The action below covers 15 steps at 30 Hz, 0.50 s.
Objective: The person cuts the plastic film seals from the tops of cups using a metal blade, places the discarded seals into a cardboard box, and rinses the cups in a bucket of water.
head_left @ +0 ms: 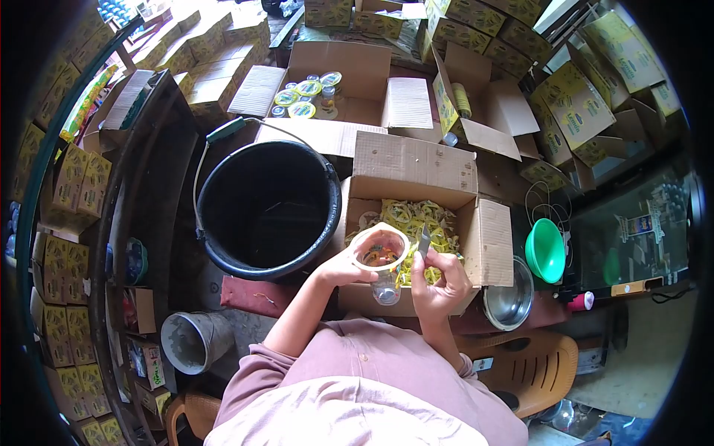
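Note:
My left hand (343,269) is wrapped around a clear plastic jar (386,285), tilted so its wide mouth faces up toward me. A few small coloured pieces show inside it. Between the thumb and fingers of my right hand (442,286) is a small flat grey piece (424,241), held upright just right of the jar's rim; its kind I cannot tell. Both hands are over the near side of an open cardboard box (413,165). Yellow-wrapped small packets (405,215) fill much of that box, partly hidden behind the jar and hands.
A large black bucket (269,152) stands left of the box, a grey bucket (186,343) lower left. At right are a steel bowl (509,306) and a green bowl (545,251). Behind, an open carton (338,63) holds several lidded jars (301,109). Stacked yellow cartons (569,111) flank the workplace.

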Each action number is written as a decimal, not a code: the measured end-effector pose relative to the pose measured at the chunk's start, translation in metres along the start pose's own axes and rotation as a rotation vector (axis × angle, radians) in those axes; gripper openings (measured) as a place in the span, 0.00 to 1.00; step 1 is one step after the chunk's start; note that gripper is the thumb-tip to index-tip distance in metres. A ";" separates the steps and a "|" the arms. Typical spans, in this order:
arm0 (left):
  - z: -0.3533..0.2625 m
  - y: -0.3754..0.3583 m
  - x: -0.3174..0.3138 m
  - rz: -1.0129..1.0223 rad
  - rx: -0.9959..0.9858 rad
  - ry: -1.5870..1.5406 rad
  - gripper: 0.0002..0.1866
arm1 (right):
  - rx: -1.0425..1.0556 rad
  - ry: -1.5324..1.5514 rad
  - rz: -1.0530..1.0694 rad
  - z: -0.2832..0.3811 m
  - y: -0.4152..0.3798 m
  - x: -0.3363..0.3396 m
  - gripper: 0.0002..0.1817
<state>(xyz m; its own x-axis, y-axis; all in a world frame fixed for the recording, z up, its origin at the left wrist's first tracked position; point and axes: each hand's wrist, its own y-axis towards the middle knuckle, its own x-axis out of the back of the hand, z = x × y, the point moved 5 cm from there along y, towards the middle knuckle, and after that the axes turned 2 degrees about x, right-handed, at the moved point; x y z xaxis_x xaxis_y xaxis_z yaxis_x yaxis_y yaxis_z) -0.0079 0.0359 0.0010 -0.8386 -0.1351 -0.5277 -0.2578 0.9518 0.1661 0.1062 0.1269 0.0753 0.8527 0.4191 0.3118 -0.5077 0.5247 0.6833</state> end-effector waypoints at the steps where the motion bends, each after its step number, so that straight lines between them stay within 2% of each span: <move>1: -0.001 0.000 0.000 -0.026 -0.001 -0.027 0.38 | 0.014 0.013 0.009 0.001 -0.001 -0.001 0.09; 6: 0.002 0.002 -0.002 -0.071 -0.040 -0.078 0.38 | 0.081 0.037 0.031 0.006 -0.002 -0.004 0.10; 9: -0.002 0.001 -0.007 -0.137 -0.079 -0.124 0.37 | 0.026 -0.009 0.037 0.004 -0.003 -0.006 0.09; 15: -0.008 0.001 -0.012 -0.233 -0.106 0.146 0.37 | 0.046 -0.025 0.036 0.002 -0.004 -0.006 0.10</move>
<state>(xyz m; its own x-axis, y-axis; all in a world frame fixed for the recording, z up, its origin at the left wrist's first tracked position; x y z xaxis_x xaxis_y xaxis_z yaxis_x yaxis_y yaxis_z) -0.0017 0.0363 0.0141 -0.8090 -0.3922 -0.4378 -0.4938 0.8575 0.1445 0.1031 0.1203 0.0719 0.8369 0.4183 0.3530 -0.5327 0.4742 0.7010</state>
